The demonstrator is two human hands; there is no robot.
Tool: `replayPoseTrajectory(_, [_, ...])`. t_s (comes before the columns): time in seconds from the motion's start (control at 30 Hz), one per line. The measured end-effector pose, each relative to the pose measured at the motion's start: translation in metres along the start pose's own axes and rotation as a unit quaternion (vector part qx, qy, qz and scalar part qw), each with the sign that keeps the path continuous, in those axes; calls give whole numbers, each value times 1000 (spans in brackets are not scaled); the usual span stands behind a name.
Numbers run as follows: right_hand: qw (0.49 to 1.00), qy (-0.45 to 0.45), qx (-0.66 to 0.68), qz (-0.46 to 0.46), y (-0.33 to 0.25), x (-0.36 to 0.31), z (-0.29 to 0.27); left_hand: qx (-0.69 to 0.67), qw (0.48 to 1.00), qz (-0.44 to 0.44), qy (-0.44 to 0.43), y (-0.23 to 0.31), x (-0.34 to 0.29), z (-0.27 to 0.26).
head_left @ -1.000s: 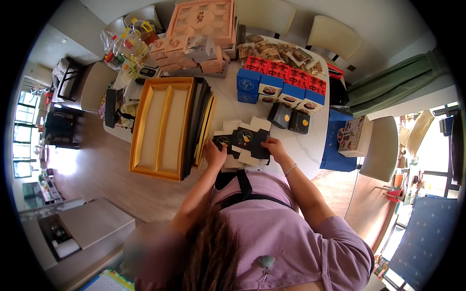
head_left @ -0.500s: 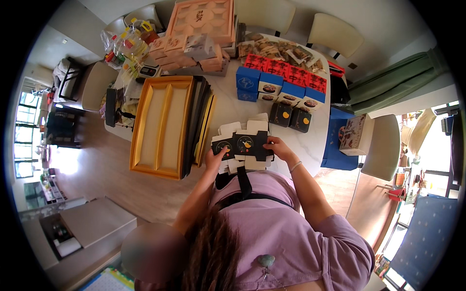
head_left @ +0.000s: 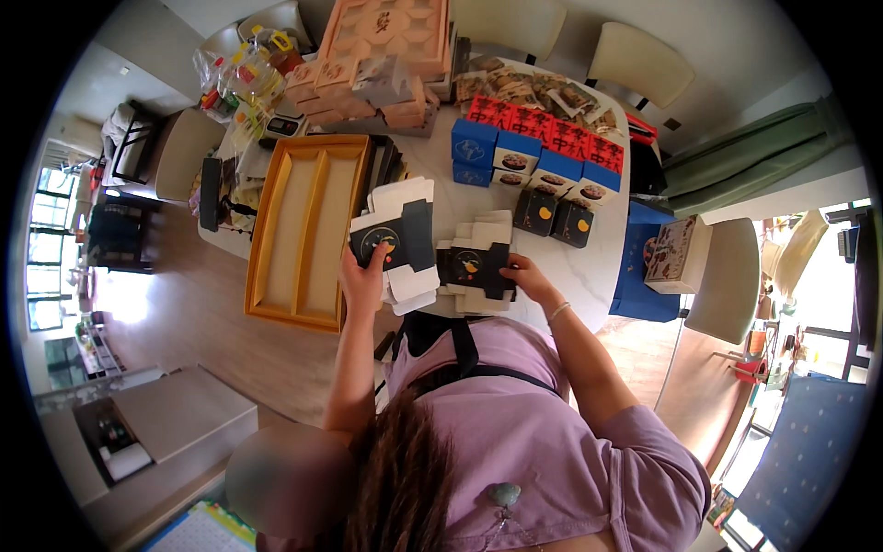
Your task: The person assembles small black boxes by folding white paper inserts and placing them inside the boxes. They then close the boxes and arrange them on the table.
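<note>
A flat unfolded carton (head_left: 410,232), black with an orange-and-white print and white flaps, is held up at the left. My left hand (head_left: 366,273) is closed on its lower left edge, thumb on top. A stack of similar flat cartons (head_left: 467,267) lies at the table's near edge. My right hand (head_left: 526,276) pinches the right edge of the stack's top carton; whether it grips more than one sheet is hidden. Two folded black boxes, one of them the nearer-right box (head_left: 573,225), stand just beyond the right hand.
A gold divided tray (head_left: 322,239) rests on dark trays at the left. Blue boxes (head_left: 558,170) with red tops stand behind the black ones. Pink boxes (head_left: 386,41), oil bottles (head_left: 248,83) and packets (head_left: 543,92) fill the table's far side. A blue bag (head_left: 642,276) is right.
My left hand has moved left, carrying one flat carton away from the stack and turning it. My right hand stays at the stack's right edge.
</note>
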State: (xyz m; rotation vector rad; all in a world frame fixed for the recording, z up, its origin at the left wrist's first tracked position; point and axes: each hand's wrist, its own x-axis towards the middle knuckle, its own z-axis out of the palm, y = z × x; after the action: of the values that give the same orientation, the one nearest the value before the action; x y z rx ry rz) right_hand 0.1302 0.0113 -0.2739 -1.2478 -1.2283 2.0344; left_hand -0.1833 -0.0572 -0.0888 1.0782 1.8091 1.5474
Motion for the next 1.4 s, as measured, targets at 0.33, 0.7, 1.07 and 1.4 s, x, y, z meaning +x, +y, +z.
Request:
replayPoseTrajectory(0.33, [965,94,-212,-121,-25,12,45,-20,988,-144,-59,-52,31,12])
replayPoseTrajectory(0.7, [990,132,-48,-22,-42,-44,-5,317,945,21,-73,-107,-8,51])
replayPoseTrajectory(1.07, [960,-103,243,98,-13,0,51,404,895,139,-127,-125,-33,43])
replayPoseTrajectory(1.4, [998,-61,1,-17,-91,-31,34,-206,911,-316,-165,-70,-5,42])
